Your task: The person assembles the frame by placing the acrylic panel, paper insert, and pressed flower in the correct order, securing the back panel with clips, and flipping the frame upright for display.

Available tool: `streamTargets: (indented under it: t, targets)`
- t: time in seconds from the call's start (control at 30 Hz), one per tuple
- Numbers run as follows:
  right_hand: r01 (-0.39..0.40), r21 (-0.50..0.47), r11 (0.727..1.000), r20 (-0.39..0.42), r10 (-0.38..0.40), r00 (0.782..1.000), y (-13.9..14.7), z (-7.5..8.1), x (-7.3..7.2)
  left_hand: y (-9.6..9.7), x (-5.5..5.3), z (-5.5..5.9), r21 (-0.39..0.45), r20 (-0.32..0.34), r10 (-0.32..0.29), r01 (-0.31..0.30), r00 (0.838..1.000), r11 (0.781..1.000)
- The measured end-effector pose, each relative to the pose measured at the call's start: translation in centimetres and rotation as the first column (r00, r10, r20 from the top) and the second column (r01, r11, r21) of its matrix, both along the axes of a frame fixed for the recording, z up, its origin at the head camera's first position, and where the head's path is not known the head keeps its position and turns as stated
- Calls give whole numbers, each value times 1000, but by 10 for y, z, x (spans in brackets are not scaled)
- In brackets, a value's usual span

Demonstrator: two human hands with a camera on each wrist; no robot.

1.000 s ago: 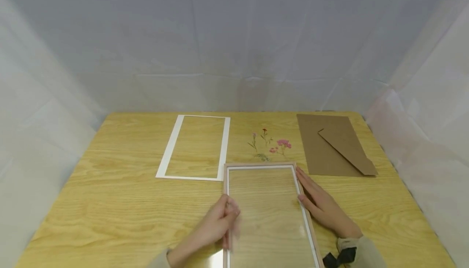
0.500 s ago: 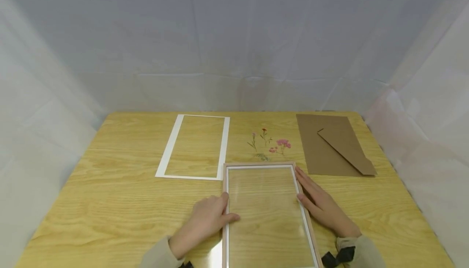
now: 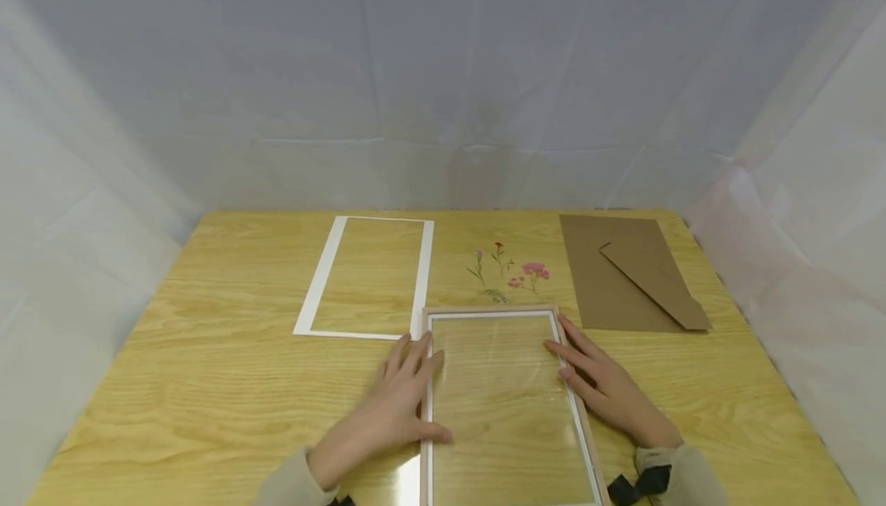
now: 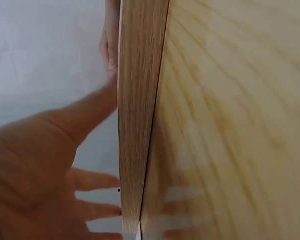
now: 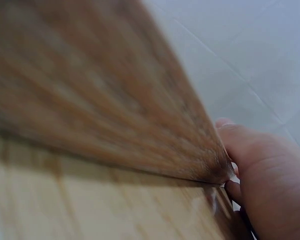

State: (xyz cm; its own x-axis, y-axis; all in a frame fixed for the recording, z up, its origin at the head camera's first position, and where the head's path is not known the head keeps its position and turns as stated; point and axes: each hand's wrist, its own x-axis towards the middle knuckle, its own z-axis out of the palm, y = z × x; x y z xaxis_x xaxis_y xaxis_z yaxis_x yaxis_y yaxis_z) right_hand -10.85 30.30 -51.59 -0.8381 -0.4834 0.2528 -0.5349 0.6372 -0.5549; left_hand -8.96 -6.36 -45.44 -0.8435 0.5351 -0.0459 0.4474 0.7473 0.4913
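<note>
A wooden picture frame (image 3: 491, 309) with a thin white inner border and a clear pane (image 3: 505, 414) lies on the table, its near end cut off by the view. My left hand (image 3: 388, 414) is spread at its left side, thumb reaching over the edge onto the pane and fingertips close to the rim. Beside the frame's right rail, my right hand (image 3: 616, 391) rests with fairly straight fingers, one of them laid over onto the pane. The left wrist view shows the rail (image 4: 139, 100) standing up from the tabletop, with the left thumb against its top.
A white rectangular mat (image 3: 324, 275) lies back left, its corner near the frame. Several pressed flowers, with a pink cluster (image 3: 535, 269), lie just behind the frame. Back right is a brown backing board (image 3: 595, 291) with a stand flap. Pale sheeting (image 3: 443, 106) surrounds the table.
My left hand has gone from curled fingers at the frame's left edge to fingers spread forward along it. One right finger has shifted onto the pane. The frame stays in place.
</note>
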Motion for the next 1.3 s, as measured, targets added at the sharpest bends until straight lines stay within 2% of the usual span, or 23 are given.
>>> streamTargets:
  t: [0.13,0.23,0.63,0.7,0.8,0.9,1.07,1.2,1.3]
  targets:
    - [4,-4,1000,-2,-4,1000,0,0,1,-4,9,4,-59,93,-131,137,987,989]
    - [5,-7,1000,-9,-5,1000,0,0,0,-3,14,7,-72,139,-177,188,974,980]
    - [-10,-1,1000,-18,10,1000,-2,4,1,-6,18,14,-62,175,-164,177,971,982]
    - [-10,-2,1000,-23,10,1000,-2,4,2,-7,16,14,-60,154,-176,187,972,980]
    - [-15,-4,1000,-34,15,999,-3,4,2,-10,10,15,-40,88,-182,186,979,982]
    - [-15,-9,1000,-38,14,999,-2,4,1,-14,-1,18,-14,2,-148,148,989,989]
    - [-8,-13,1000,-24,8,1000,-2,4,1,-31,-28,34,37,-97,-23,27,995,999]
    - [-5,-5,1000,-19,5,1000,-2,3,2,-52,-60,45,44,-133,87,-82,987,996]
    - [2,3,1000,-18,-2,1000,-1,3,2,-70,-92,47,34,-119,189,-186,975,982]
